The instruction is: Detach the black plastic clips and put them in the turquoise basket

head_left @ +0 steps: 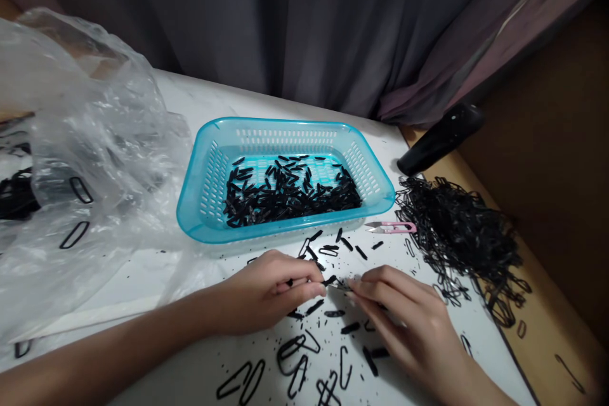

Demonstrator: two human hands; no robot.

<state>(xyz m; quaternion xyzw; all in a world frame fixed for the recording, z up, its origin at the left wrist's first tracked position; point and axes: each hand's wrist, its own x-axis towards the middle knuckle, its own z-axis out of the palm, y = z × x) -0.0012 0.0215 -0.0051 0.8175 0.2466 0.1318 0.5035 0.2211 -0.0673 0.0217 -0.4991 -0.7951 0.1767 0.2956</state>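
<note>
Near the middle of the white table, my left hand (280,288) is closed, thumb and forefinger pinching a small black strip (329,280) whose end sticks out to the right. Just beside it, the fingertips of my right hand (404,317) are pressed together close to the strip's end. What they hold is too small and dark to make out. Several similar short black strips (334,313) lie scattered around both hands. Larger black loops (299,375) lie in front, towards me. Pink-handled thread snips (391,227) rest on the table beyond my right hand.
A blue plastic basket (190,228) with many black strips in it stands behind my hands. To the right is a tangled pile of black loops (469,228) with a black cylindrical object (440,136) behind it. Crumpled clear plastic bags (109,158) cover the left side. Dark curtains (266,19) hang behind.
</note>
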